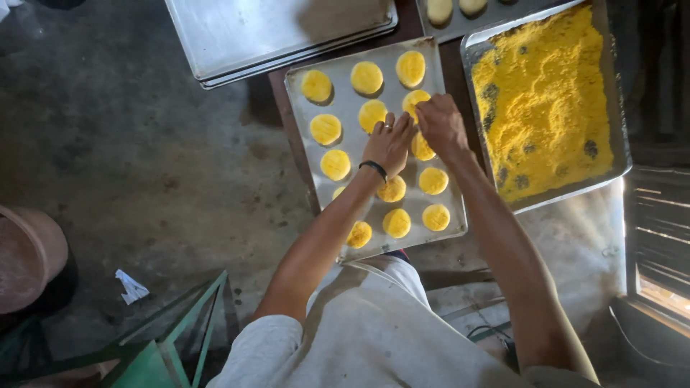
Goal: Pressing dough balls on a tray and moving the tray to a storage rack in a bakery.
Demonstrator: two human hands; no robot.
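Grey, dusty floor (144,165) is seen all around a low counter (575,237), where a metal tray (345,108) of round yellow dough pieces is set beside a pan of yellow crumbs (546,100). One dough piece (414,100) near the tray's middle is pinched by the curled right hand (440,123), with the left hand (389,141) bent just beside it, so it should be pressed softly and kept apart from its neighbours. Little room is left at the crumb pan's edge, but bare metal is seen between the rows.
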